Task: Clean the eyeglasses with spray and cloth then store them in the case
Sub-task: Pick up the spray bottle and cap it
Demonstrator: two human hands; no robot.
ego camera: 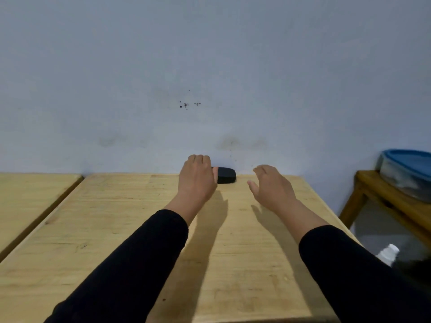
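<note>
We see the black case (pixel 225 175) lying shut at the far edge of the wooden table (pixel 130 229), against the wall, with our left hand (pixel 197 180) curled over its left end and gripping it. Just right of the case, our right hand (pixel 270 186) hovers with fingers relaxed, holding nothing; farther right of the case a blue-lidded container (pixel 410 171) sits on a wooden bench (pixel 382 194).

A matt black case (pixel 225 175) sits at the far edge of a pale, smooth-planed wooden table (pixel 116 229); right of the table, a darker varnished wooden stand (pixel 382 194) bears a translucent plastic tub (pixel 405 180) with glossy blue lid.
</note>
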